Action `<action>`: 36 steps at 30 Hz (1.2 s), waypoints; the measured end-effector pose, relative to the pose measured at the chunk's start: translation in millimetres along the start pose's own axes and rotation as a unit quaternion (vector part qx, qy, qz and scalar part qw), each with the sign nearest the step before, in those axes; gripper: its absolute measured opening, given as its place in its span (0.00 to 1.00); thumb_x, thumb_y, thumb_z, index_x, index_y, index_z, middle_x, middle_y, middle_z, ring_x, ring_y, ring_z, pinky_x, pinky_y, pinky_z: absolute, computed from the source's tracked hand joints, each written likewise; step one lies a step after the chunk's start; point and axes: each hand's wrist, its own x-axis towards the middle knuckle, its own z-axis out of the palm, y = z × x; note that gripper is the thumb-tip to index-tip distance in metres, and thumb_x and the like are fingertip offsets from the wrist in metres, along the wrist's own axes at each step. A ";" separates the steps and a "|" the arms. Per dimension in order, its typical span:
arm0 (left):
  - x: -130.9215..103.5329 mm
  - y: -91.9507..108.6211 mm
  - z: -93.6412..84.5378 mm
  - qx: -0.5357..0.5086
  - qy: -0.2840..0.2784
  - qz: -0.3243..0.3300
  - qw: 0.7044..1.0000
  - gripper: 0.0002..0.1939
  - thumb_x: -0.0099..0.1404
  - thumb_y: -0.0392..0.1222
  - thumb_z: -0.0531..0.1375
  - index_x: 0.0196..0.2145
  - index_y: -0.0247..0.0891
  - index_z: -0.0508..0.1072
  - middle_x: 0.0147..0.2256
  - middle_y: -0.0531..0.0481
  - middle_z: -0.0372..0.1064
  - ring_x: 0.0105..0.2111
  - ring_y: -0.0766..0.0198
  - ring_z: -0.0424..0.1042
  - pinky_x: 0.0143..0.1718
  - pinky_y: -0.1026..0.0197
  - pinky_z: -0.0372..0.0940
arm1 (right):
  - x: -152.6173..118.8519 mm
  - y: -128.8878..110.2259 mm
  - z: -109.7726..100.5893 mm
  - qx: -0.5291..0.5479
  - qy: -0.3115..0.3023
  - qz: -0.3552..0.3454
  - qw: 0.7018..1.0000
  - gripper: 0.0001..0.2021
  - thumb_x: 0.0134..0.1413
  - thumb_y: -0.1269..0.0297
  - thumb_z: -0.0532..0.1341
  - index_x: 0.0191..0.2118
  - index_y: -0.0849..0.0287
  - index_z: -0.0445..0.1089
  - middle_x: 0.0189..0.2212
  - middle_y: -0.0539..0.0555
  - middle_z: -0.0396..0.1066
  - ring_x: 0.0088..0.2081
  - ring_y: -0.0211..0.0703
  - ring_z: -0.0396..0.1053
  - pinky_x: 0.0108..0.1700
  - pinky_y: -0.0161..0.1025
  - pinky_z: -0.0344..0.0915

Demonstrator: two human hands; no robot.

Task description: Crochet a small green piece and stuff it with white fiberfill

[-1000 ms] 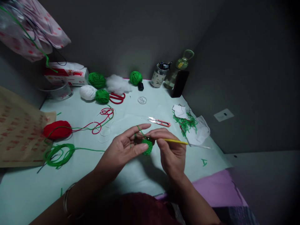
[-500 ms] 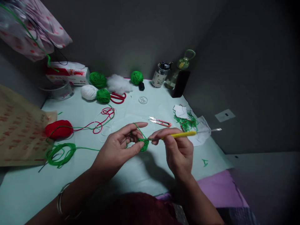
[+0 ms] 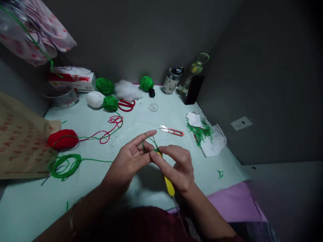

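Above the middle of the pale table, my left hand (image 3: pixel 130 161) pinches a small green crochet piece (image 3: pixel 155 150), mostly hidden behind fingers. Green working yarn (image 3: pixel 143 147) loops over its raised index finger. My right hand (image 3: pixel 179 168) grips a crochet hook (image 3: pixel 169 185) by its yellow handle, fingertips meeting the left hand's at the piece. The hook's metal end points up and away past the fingers; its other metal end slants down toward my body. Orange-handled thread snips (image 3: pixel 174 131) lie just beyond my hands.
A coil of green yarn (image 3: pixel 64 167) and a red yarn ball (image 3: pixel 63 139) lie left, beside a paper bag (image 3: pixel 22 141). Yarn balls, white stuffing (image 3: pixel 127 90), red scissors (image 3: pixel 127 105), a pen cup (image 3: pixel 171 84) and a bottle (image 3: pixel 185 84) stand behind. Green scraps (image 3: pixel 205 132) lie right.
My right hand has turned the hook from lying sideways to pointing steeply away from me. That hand has come closer to my left, covering more of the crochet piece.
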 end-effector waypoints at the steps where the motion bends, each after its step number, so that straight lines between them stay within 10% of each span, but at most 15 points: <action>1: 1.0 0.2 -3.0 -0.039 -0.021 -0.033 0.998 0.31 0.57 0.39 0.71 0.58 0.41 0.73 0.33 0.53 0.70 0.33 0.66 0.68 0.38 0.64 0.64 | 1.0 -0.3 -0.4 0.017 0.026 0.007 1.000 0.16 0.62 0.72 0.62 0.51 0.45 0.75 0.42 0.53 0.77 0.44 0.46 0.76 0.44 0.46 0.76; 9: 2.9 3.4 -6.6 -0.026 -0.016 -0.010 0.999 0.24 0.59 0.39 0.71 0.54 0.43 0.78 0.35 0.53 0.70 0.36 0.67 0.68 0.42 0.64 0.63 | 14.5 -2.6 6.1 0.329 0.098 0.189 0.920 0.09 0.67 0.66 0.58 0.42 0.52 0.77 0.35 0.52 0.76 0.36 0.42 0.73 0.34 0.42 0.73; 14: 3.1 -2.0 1.2 0.027 0.029 0.037 0.999 0.26 0.58 0.38 0.71 0.55 0.43 0.77 0.32 0.54 0.70 0.35 0.65 0.69 0.44 0.62 0.64 | 8.5 -2.6 7.0 0.167 0.056 0.106 0.979 0.13 0.65 0.72 0.59 0.49 0.51 0.76 0.39 0.53 0.77 0.39 0.43 0.75 0.37 0.43 0.76; 19: 5.8 0.1 -2.8 -0.125 -0.045 -0.073 0.988 0.21 0.60 0.40 0.69 0.52 0.38 0.79 0.36 0.49 0.74 0.37 0.64 0.70 0.45 0.62 0.65 | 6.5 -1.6 2.9 0.050 0.057 0.013 0.997 0.16 0.63 0.73 0.61 0.53 0.49 0.75 0.43 0.55 0.77 0.43 0.46 0.76 0.41 0.45 0.76; 24: 5.2 3.1 -5.0 -0.115 -0.024 -0.050 0.992 0.19 0.59 0.38 0.70 0.49 0.40 0.81 0.32 0.52 0.72 0.33 0.68 0.68 0.42 0.65 0.64 | 15.2 1.1 3.2 0.318 0.119 0.188 0.922 0.10 0.67 0.68 0.58 0.42 0.51 0.78 0.34 0.51 0.76 0.31 0.40 0.71 0.31 0.40 0.71; 36: 3.1 8.1 -8.8 0.086 -0.035 0.023 0.995 0.21 0.60 0.39 0.70 0.51 0.45 0.78 0.35 0.53 0.70 0.36 0.68 0.69 0.40 0.66 0.64 | 15.5 13.5 2.6 0.464 0.061 0.283 0.837 0.08 0.67 0.63 0.59 0.39 0.55 0.76 0.32 0.51 0.78 0.31 0.36 0.73 0.36 0.36 0.72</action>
